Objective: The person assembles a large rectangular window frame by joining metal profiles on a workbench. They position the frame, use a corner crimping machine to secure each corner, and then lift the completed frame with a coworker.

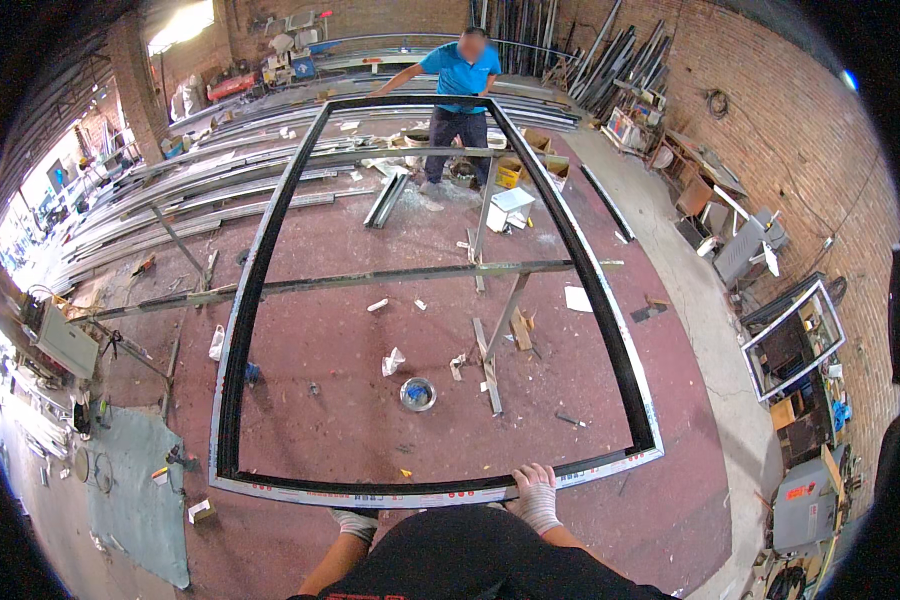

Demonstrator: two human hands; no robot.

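Observation:
A large rectangular window frame (410,495), black inside with a pale printed film on its outer edges, spans the space ahead of me. Its near bar lies just in front of my body. My right hand (537,497), in a pale fingerless glove, curls its fingers over the top of this bar, right of the middle. Farther left, my left hand (355,522) is at the bar from below, its fingers hidden beneath it. At the far end stands a person in a blue shirt (460,72), arms spread and hands at the far bar.
Metal stand rails (420,271) cross beneath the frame. A metal bowl (418,394) and scraps lie on the reddish floor. Long profiles (170,215) are stacked at left. Against the right wall are a smaller frame (792,340) and a grey machine box (808,505).

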